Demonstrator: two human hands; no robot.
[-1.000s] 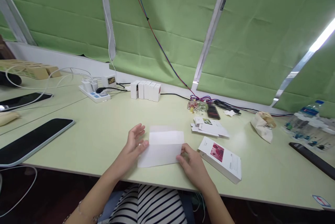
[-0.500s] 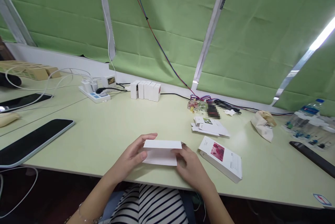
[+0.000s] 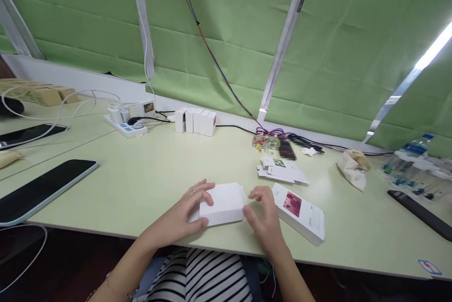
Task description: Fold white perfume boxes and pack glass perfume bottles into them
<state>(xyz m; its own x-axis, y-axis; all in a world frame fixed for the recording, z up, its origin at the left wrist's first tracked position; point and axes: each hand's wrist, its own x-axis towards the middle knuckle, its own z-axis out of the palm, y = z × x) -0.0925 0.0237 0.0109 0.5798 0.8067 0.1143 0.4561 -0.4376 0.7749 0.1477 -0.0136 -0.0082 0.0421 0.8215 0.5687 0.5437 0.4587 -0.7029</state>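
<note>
White and plain on its visible faces, the card box (image 3: 223,205) lies between two bare hands, just inside the middle of the table's near edge. The left hand (image 3: 189,215) is curled round the box's left end and grips it, fingers over the upper face and thumb against the near side; a ring shows on one finger. The right hand (image 3: 264,217) is half open at the opposite end, its fingers bent and parted from the thumb, with nothing held between them; whether the thumb tip touches the box cannot be told.

Just beyond the right hand, a printed box (image 3: 300,212) with a red picture lies aslant to the near edge of the table (image 3: 158,165). Behind it lie flattened cartons (image 3: 287,172), one bearing a green picture. Farther out, coiled wires (image 3: 271,132) and a row of small white boxes (image 3: 196,121) line the far edge, with a power strip (image 3: 127,128) to the left of the row. Toward the left, a large phone (image 3: 49,189) in a pale case lies near the near edge. Toward the right stand a crumpled bag (image 3: 351,172), clear containers (image 3: 418,177) and a blue-capped bottle (image 3: 420,145); a dark phone (image 3: 422,212) lies in front of the containers.
</note>
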